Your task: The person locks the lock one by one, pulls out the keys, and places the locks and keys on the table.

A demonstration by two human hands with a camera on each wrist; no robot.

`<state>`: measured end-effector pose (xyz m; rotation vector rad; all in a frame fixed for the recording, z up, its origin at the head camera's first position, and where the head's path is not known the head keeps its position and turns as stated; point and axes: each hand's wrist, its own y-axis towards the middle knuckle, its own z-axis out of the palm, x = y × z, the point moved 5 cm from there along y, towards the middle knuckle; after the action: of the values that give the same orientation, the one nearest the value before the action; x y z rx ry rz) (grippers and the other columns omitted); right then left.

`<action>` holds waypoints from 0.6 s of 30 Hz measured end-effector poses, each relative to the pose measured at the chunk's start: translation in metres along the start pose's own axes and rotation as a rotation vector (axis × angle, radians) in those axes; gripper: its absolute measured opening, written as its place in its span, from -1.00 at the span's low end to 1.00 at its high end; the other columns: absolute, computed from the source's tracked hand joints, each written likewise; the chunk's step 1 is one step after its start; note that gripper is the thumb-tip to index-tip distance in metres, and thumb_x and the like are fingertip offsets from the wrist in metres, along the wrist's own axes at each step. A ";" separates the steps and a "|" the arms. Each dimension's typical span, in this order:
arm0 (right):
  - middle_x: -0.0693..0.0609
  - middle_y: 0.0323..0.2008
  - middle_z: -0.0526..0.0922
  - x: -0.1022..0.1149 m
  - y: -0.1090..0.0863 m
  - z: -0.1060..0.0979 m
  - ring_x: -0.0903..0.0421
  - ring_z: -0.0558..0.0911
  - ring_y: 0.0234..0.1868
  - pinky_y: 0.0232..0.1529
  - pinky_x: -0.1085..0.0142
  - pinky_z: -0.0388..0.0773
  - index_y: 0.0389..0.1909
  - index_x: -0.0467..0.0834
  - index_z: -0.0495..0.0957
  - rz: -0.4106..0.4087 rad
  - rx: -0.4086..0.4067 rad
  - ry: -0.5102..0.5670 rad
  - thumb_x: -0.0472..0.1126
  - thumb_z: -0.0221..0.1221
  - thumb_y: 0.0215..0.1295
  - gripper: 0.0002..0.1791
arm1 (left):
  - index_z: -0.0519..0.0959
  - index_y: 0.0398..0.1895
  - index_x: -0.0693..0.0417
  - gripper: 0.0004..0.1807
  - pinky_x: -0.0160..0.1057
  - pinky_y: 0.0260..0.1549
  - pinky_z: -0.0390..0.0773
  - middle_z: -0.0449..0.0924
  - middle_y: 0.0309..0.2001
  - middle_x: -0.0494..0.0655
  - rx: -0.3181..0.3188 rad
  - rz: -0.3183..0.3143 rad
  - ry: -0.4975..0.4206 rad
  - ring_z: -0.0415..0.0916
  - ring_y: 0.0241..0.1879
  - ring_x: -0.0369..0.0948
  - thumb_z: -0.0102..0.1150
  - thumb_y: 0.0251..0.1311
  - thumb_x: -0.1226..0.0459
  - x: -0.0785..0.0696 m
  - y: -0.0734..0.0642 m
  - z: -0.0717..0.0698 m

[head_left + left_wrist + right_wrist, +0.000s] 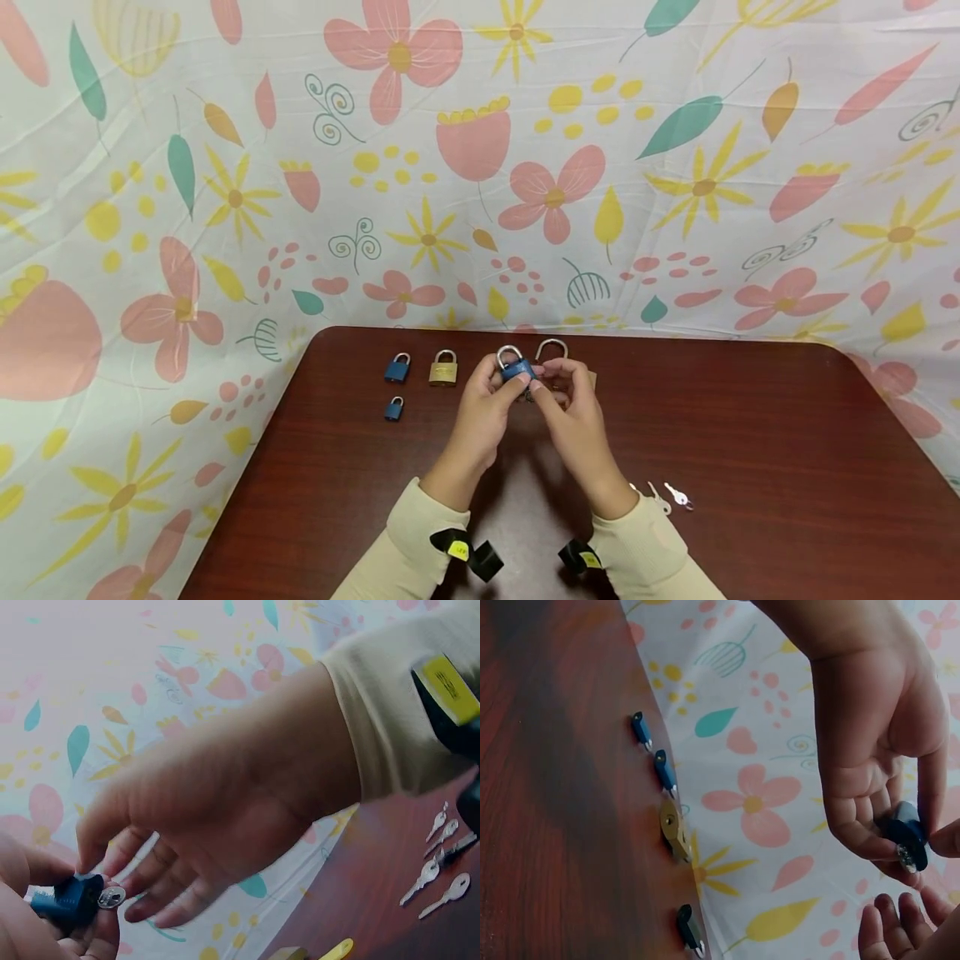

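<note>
A blue padlock (pixel 517 369) with a silver shackle is held up in front of me, over the far part of the table. My left hand (pixel 480 417) grips its body, thumb on the near face and fingers curled behind. My right hand (pixel 577 417) is at the other end; in the right wrist view its thumb (pixel 946 840) touches the padlock while its other fingers are spread, apart from it. A silver key (pixel 112 898) sits at the bottom end of the padlock, beside the right fingers. Behind the right hand, a larger padlock's shackle (pixel 552 343) shows; most of its body is hidden.
To the left on the dark table (pixel 300 500) stand a blue padlock (pixel 397 369), a brass padlock (pixel 443 369) and a small blue padlock (pixel 394 408). The right wrist view also shows a dark padlock (pixel 688 926). Loose keys (pixel 678 496) lie by the right sleeve.
</note>
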<state>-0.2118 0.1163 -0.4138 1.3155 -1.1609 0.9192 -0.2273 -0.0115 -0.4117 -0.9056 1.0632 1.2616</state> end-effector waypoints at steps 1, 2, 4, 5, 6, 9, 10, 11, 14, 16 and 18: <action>-0.09 0.03 0.51 -0.001 0.000 0.000 0.21 0.54 -0.05 -0.09 0.50 0.52 0.17 -0.24 0.35 0.009 0.002 -0.012 -0.29 0.19 0.43 -0.63 | 0.45 0.08 0.20 -0.75 -0.32 -0.05 0.55 0.67 0.06 0.27 -0.013 -0.005 -0.008 0.63 -0.04 -0.28 0.11 0.39 0.39 0.000 0.000 -0.001; -0.10 0.01 0.51 -0.001 0.000 0.001 0.21 0.54 -0.08 -0.10 0.49 0.52 0.15 -0.25 0.34 0.011 0.004 -0.020 -0.29 0.20 0.42 -0.62 | 0.45 0.07 0.19 -0.76 -0.31 -0.05 0.55 0.68 0.05 0.22 -0.027 -0.009 -0.017 0.62 -0.05 -0.27 0.12 0.39 0.38 0.000 0.001 -0.003; -0.10 -0.04 0.50 0.000 -0.001 0.001 0.20 0.53 -0.12 -0.13 0.48 0.52 0.12 -0.28 0.34 0.008 0.003 -0.029 -0.27 0.24 0.40 -0.62 | 0.47 0.05 0.16 -0.76 -0.31 -0.08 0.56 0.67 0.00 0.09 -0.054 -0.019 -0.037 0.61 -0.08 -0.27 0.16 0.37 0.36 0.000 0.002 -0.005; -0.10 -0.06 0.51 0.000 -0.001 0.001 0.20 0.54 -0.14 -0.15 0.48 0.53 0.10 -0.28 0.35 0.003 0.001 -0.026 -0.26 0.25 0.39 -0.62 | 0.48 0.04 0.14 -0.77 -0.32 -0.09 0.57 0.64 -0.02 0.02 -0.063 -0.022 -0.044 0.61 -0.08 -0.27 0.17 0.37 0.35 0.000 0.002 -0.005; -0.10 -0.08 0.51 0.000 -0.001 0.001 0.19 0.55 -0.15 -0.16 0.48 0.53 0.07 -0.28 0.36 -0.002 -0.002 -0.022 -0.26 0.26 0.38 -0.63 | 0.49 0.04 0.14 -0.76 -0.32 -0.09 0.57 0.62 -0.05 -0.03 -0.071 -0.023 -0.052 0.59 -0.09 -0.27 0.19 0.36 0.35 0.000 0.002 -0.006; -0.06 -0.16 0.54 0.000 -0.002 0.002 0.19 0.57 -0.22 -0.22 0.47 0.53 0.00 -0.24 0.41 -0.023 -0.009 -0.029 -0.23 0.28 0.38 -0.69 | 0.51 0.03 0.14 -0.76 -0.29 -0.09 0.59 0.59 -0.11 -0.12 -0.086 -0.033 -0.067 0.58 -0.12 -0.26 0.22 0.34 0.34 -0.001 0.002 -0.007; -0.05 -0.20 0.55 0.000 -0.002 0.002 0.19 0.58 -0.26 -0.25 0.46 0.52 -0.02 -0.22 0.43 -0.032 -0.009 -0.034 -0.22 0.28 0.38 -0.71 | 0.51 0.03 0.14 -0.76 -0.28 -0.08 0.59 0.59 -0.12 -0.13 -0.088 -0.036 -0.070 0.58 -0.12 -0.26 0.22 0.34 0.34 -0.001 0.002 -0.008; -0.04 -0.23 0.56 0.000 -0.003 0.002 0.20 0.58 -0.29 -0.28 0.45 0.51 -0.04 -0.21 0.44 -0.040 -0.009 -0.038 -0.22 0.27 0.39 -0.74 | 0.52 0.03 0.15 -0.76 -0.28 -0.07 0.58 0.59 -0.13 -0.13 -0.092 -0.038 -0.069 0.56 -0.12 -0.28 0.23 0.34 0.33 -0.001 0.002 -0.008; -0.07 -0.36 0.62 0.000 -0.004 0.005 0.13 0.61 -0.37 -0.33 0.41 0.53 -0.07 -0.21 0.45 -0.071 0.016 -0.017 -0.23 0.25 0.41 -0.78 | 0.53 0.01 0.16 -0.76 -0.26 -0.07 0.56 0.60 -0.19 -0.15 -0.101 -0.048 -0.073 0.56 -0.17 -0.29 0.25 0.33 0.32 -0.002 0.001 -0.008; -0.13 -0.42 0.64 0.001 -0.005 0.006 0.10 0.63 -0.41 -0.34 0.37 0.59 -0.07 -0.23 0.43 -0.092 0.041 0.009 -0.25 0.21 0.44 -0.81 | 0.53 0.00 0.16 -0.76 -0.28 -0.12 0.56 0.60 -0.24 -0.17 -0.112 -0.050 -0.081 0.56 -0.22 -0.30 0.26 0.32 0.31 -0.002 0.001 -0.008; -0.20 -0.45 0.65 0.003 -0.006 0.009 0.07 0.64 -0.42 -0.33 0.32 0.64 -0.05 -0.26 0.41 -0.108 0.071 0.049 -0.27 0.16 0.47 -0.82 | 0.53 -0.03 0.16 -0.77 -0.31 -0.17 0.57 0.60 -0.28 -0.18 -0.122 -0.052 -0.090 0.55 -0.28 -0.30 0.27 0.32 0.30 -0.001 0.002 -0.009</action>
<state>-0.2059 0.1067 -0.4136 1.3915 -1.0175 0.9165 -0.2298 -0.0199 -0.4127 -0.9540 0.8948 1.3230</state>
